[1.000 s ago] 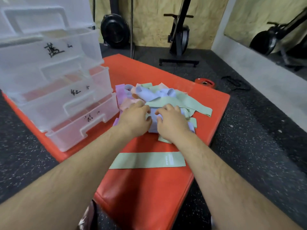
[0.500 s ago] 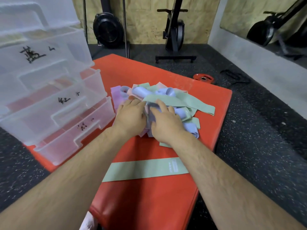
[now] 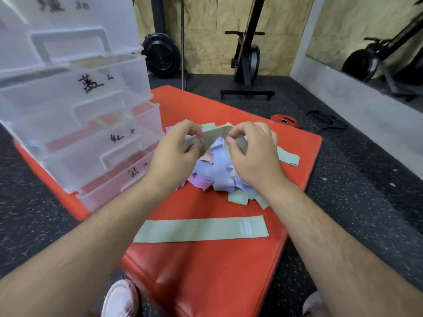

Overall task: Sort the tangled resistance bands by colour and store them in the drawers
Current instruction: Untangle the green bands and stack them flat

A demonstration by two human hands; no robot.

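Observation:
A tangled heap of resistance bands (image 3: pixel 219 177), lilac, pink and sage green, lies on the red mat (image 3: pixel 206 271). Both hands are raised over the heap and share one green band (image 3: pixel 216 133). My left hand (image 3: pixel 174 154) grips its left part, and my right hand (image 3: pixel 249 154) pinches its right part. One green band (image 3: pixel 201 229) lies flat and separate on the mat in front of the heap. A clear plastic drawer unit (image 3: pixel 75 124) with handwritten labels stands at the left, its drawers pulled partly out.
Black speckled rubber floor (image 3: pixel 354 191) surrounds the mat. A small red weight plate (image 3: pixel 283 121) lies beyond the mat's far corner. Gym machines (image 3: pixel 247 65) stand against the plywood wall. My shoe (image 3: pixel 121 298) shows at the bottom edge.
Both hands rose from pressing into the heap and now lift a green band up out of it. The camera view shifted, so the drawers look closer.

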